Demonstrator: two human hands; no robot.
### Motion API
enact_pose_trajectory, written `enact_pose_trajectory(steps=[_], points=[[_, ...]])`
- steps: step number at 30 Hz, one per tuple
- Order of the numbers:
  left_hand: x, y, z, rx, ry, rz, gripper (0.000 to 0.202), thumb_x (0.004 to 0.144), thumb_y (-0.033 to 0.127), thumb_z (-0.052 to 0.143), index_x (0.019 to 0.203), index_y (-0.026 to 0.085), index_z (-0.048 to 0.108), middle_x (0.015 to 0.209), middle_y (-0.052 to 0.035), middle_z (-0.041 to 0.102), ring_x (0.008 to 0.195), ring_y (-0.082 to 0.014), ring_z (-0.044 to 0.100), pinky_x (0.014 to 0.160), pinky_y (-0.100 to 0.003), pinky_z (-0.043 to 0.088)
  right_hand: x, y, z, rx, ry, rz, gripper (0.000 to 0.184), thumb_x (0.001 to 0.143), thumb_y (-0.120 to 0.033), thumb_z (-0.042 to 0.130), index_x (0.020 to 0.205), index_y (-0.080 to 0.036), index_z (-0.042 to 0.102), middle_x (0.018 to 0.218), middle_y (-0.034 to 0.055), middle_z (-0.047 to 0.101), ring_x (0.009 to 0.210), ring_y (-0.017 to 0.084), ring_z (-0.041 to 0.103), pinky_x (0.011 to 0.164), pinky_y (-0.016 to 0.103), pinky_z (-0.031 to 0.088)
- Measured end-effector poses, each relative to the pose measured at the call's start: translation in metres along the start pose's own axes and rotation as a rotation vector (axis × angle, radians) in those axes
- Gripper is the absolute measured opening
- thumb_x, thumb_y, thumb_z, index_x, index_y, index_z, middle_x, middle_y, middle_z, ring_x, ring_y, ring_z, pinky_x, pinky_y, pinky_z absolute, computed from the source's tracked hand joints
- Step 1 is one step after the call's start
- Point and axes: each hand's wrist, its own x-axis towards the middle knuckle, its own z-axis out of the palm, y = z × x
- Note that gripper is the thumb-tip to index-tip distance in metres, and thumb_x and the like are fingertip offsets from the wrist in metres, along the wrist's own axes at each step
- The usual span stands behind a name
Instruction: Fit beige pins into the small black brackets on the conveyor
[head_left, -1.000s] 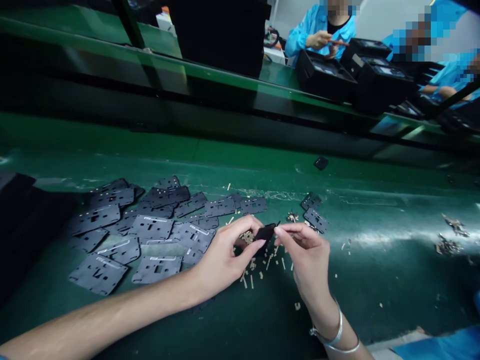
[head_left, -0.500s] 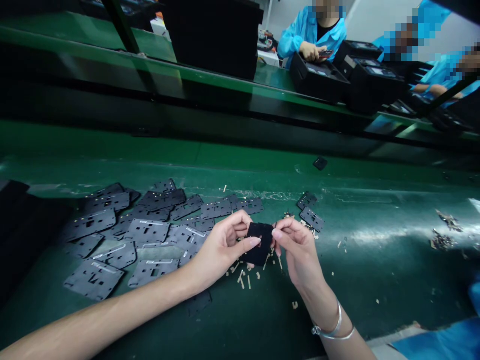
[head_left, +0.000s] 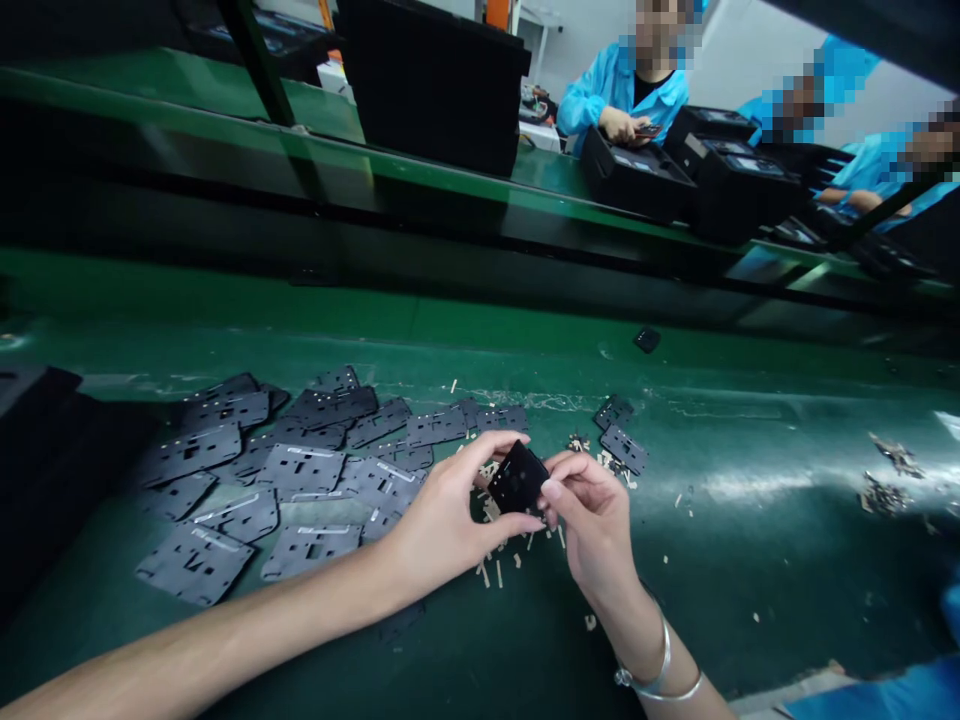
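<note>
One black foam square (head_left: pixel 517 478) — between left hand (head_left: pixel 442 525) and right hand (head_left: pixel 592 525)

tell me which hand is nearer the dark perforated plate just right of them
Right. The right hand sits below and left of the dark grey perforated plate, not touching it; the left hand is farther left, past the small black square piece between them.

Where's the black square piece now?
In the head view, the black square piece sits between the left hand and right hand, right of the black sheets.
</note>
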Motion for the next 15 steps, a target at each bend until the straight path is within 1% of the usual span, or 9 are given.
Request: enact_pose_trajectory(steps=[2,5,10,13,15], points=[[-0.003,-0.001,0.001,0.081,0.006,0.05,0.05,0.072,0.02,0.069,0.117,0.024,0.048,0.113,-0.0055,0.059,0.101,-0.0232,0.058,0.087,-0.039,0.048,-0.002,0.0,0.0,-0.015,-0.008,-0.023,0.006,0.073,-0.02,0.07,0.071,-0.02,0.065,0.073,-0.0009,0.057,0.053,0.007,0.049,0.043,0.018,0.037],[-0.005,-0.004,0.002,0.121,0.024,0.111,0.044,0.078,0.019,0.062,0.119,0.024,0.047,0.114,-0.0066,0.059,0.1,-0.0226,0.059,0.087,-0.039,0.049,-0.003,-0.001,0.001,0.005,-0.018,-0.013,0.006,0.072,-0.021,0.07,0.071,-0.02,0.064,0.074,-0.0002,0.056,0.054,0.008,0.048,0.043,0.019,0.036],[-0.005,-0.007,0.001,0.164,0.02,0.202,0.043,0.081,0.019,0.061,0.121,0.022,0.046,0.116,-0.0079,0.06,0.103,-0.0231,0.059,0.089,-0.039,0.049,0.0,-0.005,0.004,0.031,-0.034,0.035,0.012,0.067,-0.026,0.073,0.064,-0.02,0.063,0.071,-0.0002,0.055,0.049,0.008,0.043,0.041,0.021,0.033],[-0.003,-0.009,-0.003,0.207,0.016,0.318,0.044,0.082,0.015,0.059,0.124,0.021,0.045,0.119,-0.0081,0.06,0.107,-0.0226,0.057,0.093,-0.039,0.047,0.002,-0.008,0.003,0.045,-0.063,0.082,0.015,0.064,-0.028,0.075,0.061,-0.02,0.063,0.07,0.0002,0.055,0.05,0.009,0.043,0.04,0.022,0.033],[0.0,-0.01,-0.007,0.252,-0.005,0.404,0.046,0.083,0.012,0.056,0.126,0.021,0.044,0.122,-0.0085,0.058,0.112,-0.0222,0.054,0.096,-0.039,0.045,0.003,-0.011,0.001,0.06,-0.101,0.118,0.014,0.063,-0.026,0.076,0.062,-0.02,0.063,0.071,0.0002,0.056,0.052,0.009,0.045,0.042,0.021,0.035]])
